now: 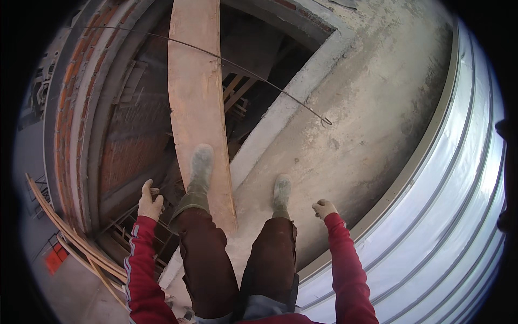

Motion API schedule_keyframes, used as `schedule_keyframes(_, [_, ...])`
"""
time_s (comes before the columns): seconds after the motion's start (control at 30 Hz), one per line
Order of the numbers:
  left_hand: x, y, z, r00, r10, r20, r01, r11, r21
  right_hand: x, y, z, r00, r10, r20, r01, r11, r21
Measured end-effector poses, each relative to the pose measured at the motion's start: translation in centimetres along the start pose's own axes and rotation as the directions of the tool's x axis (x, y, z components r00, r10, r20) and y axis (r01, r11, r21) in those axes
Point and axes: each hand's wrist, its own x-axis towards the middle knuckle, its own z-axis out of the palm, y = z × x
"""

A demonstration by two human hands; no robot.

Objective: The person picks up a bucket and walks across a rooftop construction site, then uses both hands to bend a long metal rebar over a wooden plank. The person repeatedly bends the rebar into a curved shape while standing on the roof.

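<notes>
My left hand [151,201], in a pale work glove, hangs over the shaft to the left of my leg, with its fingers loosely bent and apart and nothing seen in them. On the other side my right hand [324,209], gloved the same way, is curled closed above the concrete floor [345,151], and nothing shows in it. One boot rests on a long wooden plank [195,92] that spans the opening; the other stands on the concrete. Ahead, a thin metal rod [245,69] with a hooked end crosses over the plank, touched by neither hand.
A deep shaft with brick walls [129,156] drops away on both sides of the plank. A concrete kerb [280,113] edges it. Ribbed shiny metal sheeting [448,216] curves along the right. Bent wooden boards [81,251] and an orange object [55,258] are at the lower left.
</notes>
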Motion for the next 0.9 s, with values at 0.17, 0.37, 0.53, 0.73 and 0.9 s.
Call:
schedule_keyframes(0.17, [10.7,0.0,0.7,1.000,0.018,0.017,-0.017,0.998,-0.062,10.0,-11.7,9.4,0.979,-0.198,0.044,0.182,0.951,0.249])
schedule_keyframes(0.37, [24.1,-2.6,5.1,0.989,0.141,0.047,-0.147,0.977,0.155,15.7,-25.5,19.0,0.971,-0.221,0.088,0.177,0.917,0.358])
schedule_keyframes(0.53, [37.5,-7.8,9.3,0.999,0.036,0.007,-0.037,0.995,0.096,19.4,-32.1,23.5,0.988,-0.147,-0.039,0.150,0.913,0.378])
schedule_keyframes(0.73, [47.6,-13.0,12.4,0.990,-0.007,0.138,0.069,0.889,-0.453,21.7,-33.3,27.2,0.951,-0.276,-0.140,0.289,0.953,0.086])
schedule_keyframes(0.9, [50.6,-16.6,14.4,0.980,0.126,0.151,-0.039,0.879,-0.476,21.7,-33.1,25.6,0.975,-0.216,-0.060,0.223,0.962,0.158])
